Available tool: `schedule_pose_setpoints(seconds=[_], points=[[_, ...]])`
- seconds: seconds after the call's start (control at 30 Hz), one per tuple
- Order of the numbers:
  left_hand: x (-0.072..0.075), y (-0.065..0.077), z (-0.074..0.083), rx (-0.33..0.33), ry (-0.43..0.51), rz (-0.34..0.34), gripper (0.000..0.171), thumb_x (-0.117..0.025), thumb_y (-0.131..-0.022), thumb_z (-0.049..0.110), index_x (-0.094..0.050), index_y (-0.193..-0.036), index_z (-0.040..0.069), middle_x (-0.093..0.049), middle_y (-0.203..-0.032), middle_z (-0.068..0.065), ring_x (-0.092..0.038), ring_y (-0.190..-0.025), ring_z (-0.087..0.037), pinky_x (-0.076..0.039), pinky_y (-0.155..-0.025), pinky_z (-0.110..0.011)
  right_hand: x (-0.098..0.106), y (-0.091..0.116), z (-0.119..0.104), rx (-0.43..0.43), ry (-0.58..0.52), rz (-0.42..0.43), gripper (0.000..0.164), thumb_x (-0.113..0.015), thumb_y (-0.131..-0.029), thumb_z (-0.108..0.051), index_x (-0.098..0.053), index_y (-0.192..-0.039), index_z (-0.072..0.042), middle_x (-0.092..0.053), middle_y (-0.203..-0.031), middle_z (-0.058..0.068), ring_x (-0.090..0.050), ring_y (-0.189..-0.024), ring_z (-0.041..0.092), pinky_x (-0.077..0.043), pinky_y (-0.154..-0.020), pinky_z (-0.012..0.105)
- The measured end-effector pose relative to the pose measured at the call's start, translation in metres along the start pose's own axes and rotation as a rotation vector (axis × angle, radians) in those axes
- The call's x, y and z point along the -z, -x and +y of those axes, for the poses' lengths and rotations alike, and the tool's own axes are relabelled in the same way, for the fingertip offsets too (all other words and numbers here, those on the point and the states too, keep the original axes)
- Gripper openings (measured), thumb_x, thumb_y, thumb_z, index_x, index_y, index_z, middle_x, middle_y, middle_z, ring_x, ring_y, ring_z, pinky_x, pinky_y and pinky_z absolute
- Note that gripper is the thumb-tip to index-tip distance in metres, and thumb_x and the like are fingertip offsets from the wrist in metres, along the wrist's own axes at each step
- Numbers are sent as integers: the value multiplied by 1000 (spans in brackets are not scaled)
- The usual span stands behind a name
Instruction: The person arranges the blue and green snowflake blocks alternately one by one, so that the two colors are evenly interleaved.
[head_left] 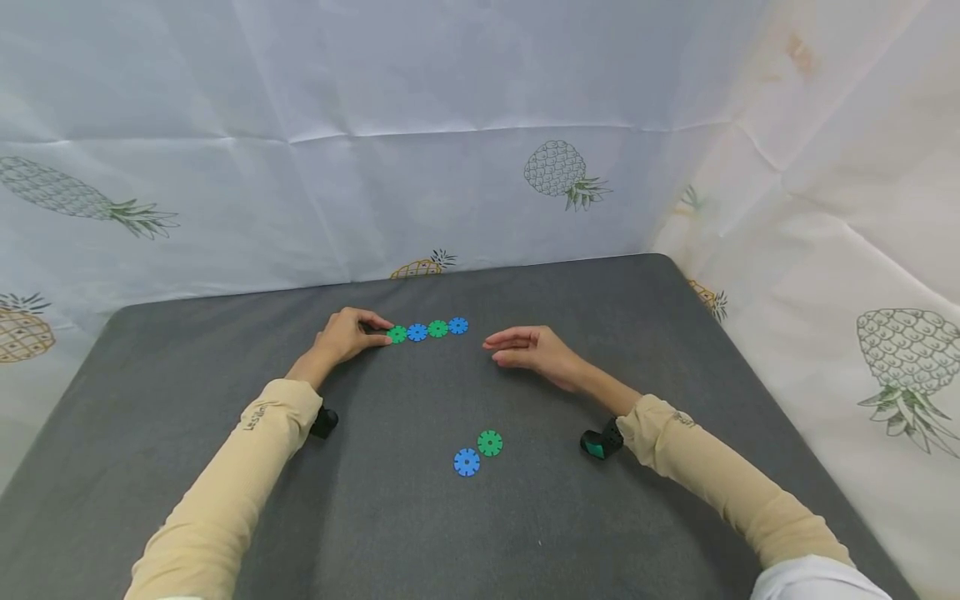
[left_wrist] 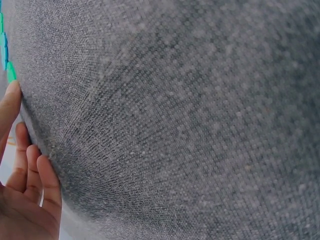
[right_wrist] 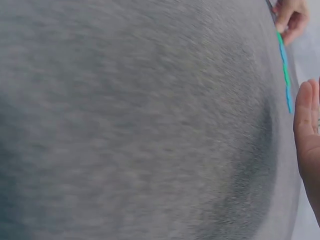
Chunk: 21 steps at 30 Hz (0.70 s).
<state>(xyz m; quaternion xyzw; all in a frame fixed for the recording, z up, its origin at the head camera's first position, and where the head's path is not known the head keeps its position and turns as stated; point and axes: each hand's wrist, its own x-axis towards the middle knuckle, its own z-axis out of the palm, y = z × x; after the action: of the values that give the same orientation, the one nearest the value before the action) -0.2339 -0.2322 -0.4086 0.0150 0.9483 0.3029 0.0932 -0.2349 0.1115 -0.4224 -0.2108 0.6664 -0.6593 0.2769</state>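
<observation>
Several notched discs lie in a row, alternating green and blue, near the table's far side. At the left end of this row my left hand pinches the edge of a green disc between thumb and forefinger. A blue disc, another green disc and a blue end disc follow to the right; neighbours touch or overlap. To the right of the row, apart from it, my right hand hovers with fingers extended and nothing held. The left wrist view shows the thumb against the green disc.
Nearer me on the dark grey tabletop lie a loose blue disc and a loose green disc, side by side. A pineapple-printed white cloth hangs behind the table's far edge and along its right side.
</observation>
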Motion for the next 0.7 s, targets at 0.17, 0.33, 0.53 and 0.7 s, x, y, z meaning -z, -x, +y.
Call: schedule_pose_setpoints(seconds=[0.17,0.33,0.53,0.7], points=[[1,0,0,-6,2,5,29,-72,-88,24,-72,-114,11,-65,-113,-12,-58,-90,-26,-40,-81,-50,-4,9,5,-29,-20,-13,36,-63,-90,3,-58,-126,7,-61,-125,20,-62,-110,23,-51,-89,38],[0,0,-1,-14,2,17,28,-72,-88,24,-72,-114,11,-66,-113,-12,-58,-88,-25,-39,-81,-50,-10,18,6,-42,-19,-34,36,-63,-90,2,-58,-125,8,-60,-126,21,-62,-110,23,-51,-89,37],[-1,-1,-1,-4,2,13,29,-72,-88,25,-72,-114,13,-65,-114,-12,-58,-89,-25,-38,-84,-54,-17,27,8,-40,-25,-80,36,-63,-91,1,-57,-126,9,-58,-127,25,-61,-112,28,-50,-90,37],[-1,-1,-2,1,3,11,29,-71,-89,25,-72,-115,13,-65,-114,-12,-57,-89,-25,-37,-86,-56,-24,36,12,-41,-11,-111,36,-65,-91,-2,-59,-125,7,-61,-124,21,-60,-114,26,-50,-90,35]])
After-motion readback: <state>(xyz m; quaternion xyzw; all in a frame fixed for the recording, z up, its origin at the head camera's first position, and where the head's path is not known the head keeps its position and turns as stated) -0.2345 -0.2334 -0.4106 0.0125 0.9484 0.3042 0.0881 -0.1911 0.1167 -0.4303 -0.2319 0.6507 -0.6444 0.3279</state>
